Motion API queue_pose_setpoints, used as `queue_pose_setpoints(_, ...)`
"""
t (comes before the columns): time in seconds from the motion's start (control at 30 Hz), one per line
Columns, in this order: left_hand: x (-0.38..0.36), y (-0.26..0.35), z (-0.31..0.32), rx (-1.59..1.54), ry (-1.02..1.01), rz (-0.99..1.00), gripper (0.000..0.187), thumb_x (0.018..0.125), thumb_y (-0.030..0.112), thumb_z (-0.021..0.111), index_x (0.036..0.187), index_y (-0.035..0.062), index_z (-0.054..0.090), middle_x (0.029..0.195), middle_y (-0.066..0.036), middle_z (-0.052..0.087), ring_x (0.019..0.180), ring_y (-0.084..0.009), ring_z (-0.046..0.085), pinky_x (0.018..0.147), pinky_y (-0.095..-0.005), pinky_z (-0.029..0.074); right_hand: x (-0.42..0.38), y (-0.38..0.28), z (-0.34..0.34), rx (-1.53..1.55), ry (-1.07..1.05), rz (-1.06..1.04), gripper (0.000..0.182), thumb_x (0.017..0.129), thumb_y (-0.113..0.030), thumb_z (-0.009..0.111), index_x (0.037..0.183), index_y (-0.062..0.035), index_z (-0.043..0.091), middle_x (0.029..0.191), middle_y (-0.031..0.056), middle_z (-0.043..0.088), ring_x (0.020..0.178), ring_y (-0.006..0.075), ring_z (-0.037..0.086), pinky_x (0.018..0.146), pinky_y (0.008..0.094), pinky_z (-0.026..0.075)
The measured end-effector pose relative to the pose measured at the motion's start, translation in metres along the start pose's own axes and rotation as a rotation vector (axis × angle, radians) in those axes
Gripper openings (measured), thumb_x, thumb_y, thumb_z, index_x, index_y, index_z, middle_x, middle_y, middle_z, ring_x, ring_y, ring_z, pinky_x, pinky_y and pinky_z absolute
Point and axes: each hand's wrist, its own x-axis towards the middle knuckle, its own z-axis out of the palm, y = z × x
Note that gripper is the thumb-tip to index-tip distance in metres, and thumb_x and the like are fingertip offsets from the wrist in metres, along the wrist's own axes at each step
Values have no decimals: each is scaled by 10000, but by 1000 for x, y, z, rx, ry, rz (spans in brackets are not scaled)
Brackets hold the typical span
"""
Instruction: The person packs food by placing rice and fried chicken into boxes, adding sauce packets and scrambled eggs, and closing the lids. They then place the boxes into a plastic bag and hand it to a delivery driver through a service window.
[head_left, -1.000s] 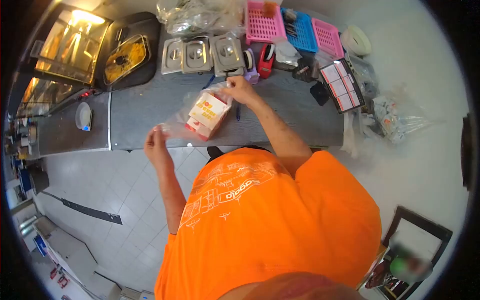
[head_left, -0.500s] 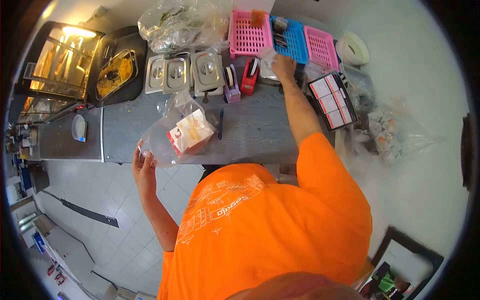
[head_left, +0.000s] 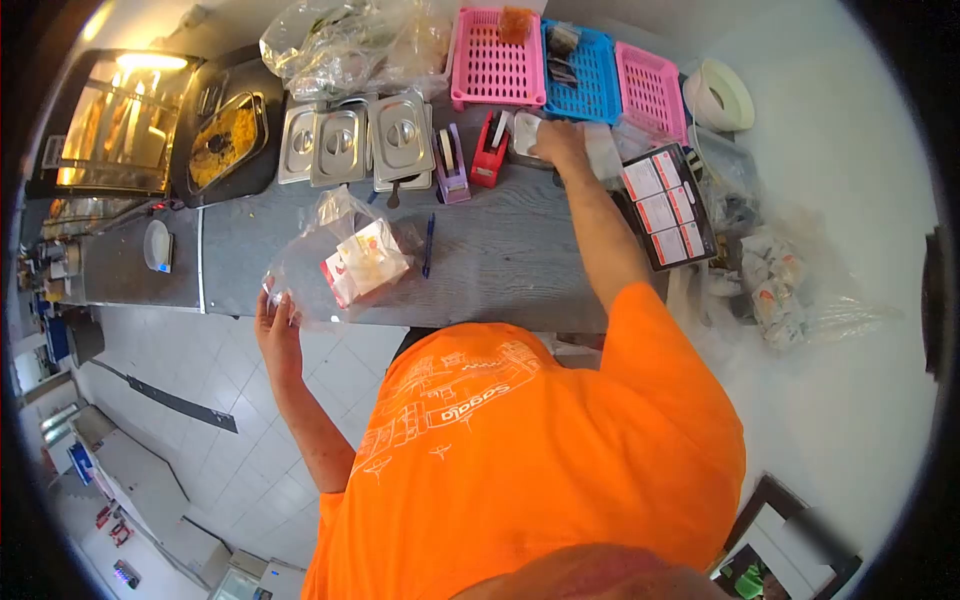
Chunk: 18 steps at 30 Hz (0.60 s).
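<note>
My left hand pinches the near-left edge of a clear plastic bag at the counter's front edge. Inside the bag lies a white and red paper box, tilted. A blue pen rests just right of the bag. Farther back, my right hand reaches down at a small metal container, its fingers bunched and the tips hidden; what they grip I cannot make out. Whitish plastic lies right beside that hand. Left of the container stand a red tape dispenser and a purple tape dispenser.
Pink baskets and a blue basket line the back. Metal lids lie left of the dispensers. A food tray and lit warmer stand far left. At right are a label-covered box and crumpled plastic.
My right hand has moved slightly nearer, down to the metal container; the clear plastic left of it is gone, and whitish plastic shows on its right. My left hand still holds the bag.
</note>
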Motion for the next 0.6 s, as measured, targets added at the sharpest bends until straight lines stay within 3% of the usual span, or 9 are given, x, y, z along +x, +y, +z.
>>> queue_pose_setpoints(0.1,6,2,-1,17,-58,54,411,888,75,583,1286,107,490,1085,11,572,908,-54,519,743,-209,401,31,5,22,5,0,139,332,753,-336,686,955,-73,673,1034,115,663,949,332,619,866,478,436)
queue_pose_setpoints(0.17,2,2,-3,6,-77,79,410,888,74,583,1286,102,489,1117,5,578,916,-56,527,742,-211,403,21,15,19,204,157,150,194,686,-332,705,760,-153,693,853,105,688,891,292,635,802,453,427)
queue_pose_setpoints(0.2,0,3,-3,32,-53,77,413,888,71,583,1288,97,486,1134,3,580,915,-57,532,735,-210,405,17,22,14,295,119,150,210,696,-354,711,797,-170,717,808,89,690,879,292,638,827,486,403)
queue_pose_setpoints(0.3,1,6,-10,46,-59,92,419,885,67,585,1291,88,483,1126,7,589,899,-55,538,717,-203,408,-8,17,-27,338,67,172,260,746,-399,681,847,-164,729,909,137,679,938,327,620,851,512,395)
queue_pose_setpoints(0.37,3,7,-17,27,-84,106,421,884,66,588,1292,85,483,1102,13,595,885,-51,538,707,-198,409,-16,23,-27,361,167,179,257,722,-418,688,823,-188,741,920,96,678,921,324,610,864,505,383)
queue_pose_setpoints(0.43,7,10,-24,81,-125,136,424,882,68,595,1291,76,484,1070,10,595,871,-45,533,697,-190,406,-26,24,-28,303,422,117,229,701,-382,704,820,-189,740,930,83,671,897,320,597,866,503,375)
queue_pose_setpoints(0.6,11,11,-37,121,-163,176,413,883,66,590,1282,55,486,1033,-3,593,864,-45,530,697,-191,407,-34,31,-41,486,634,76,186,704,-327,709,795,-168,737,971,110,651,956,313,565,890,454,394)
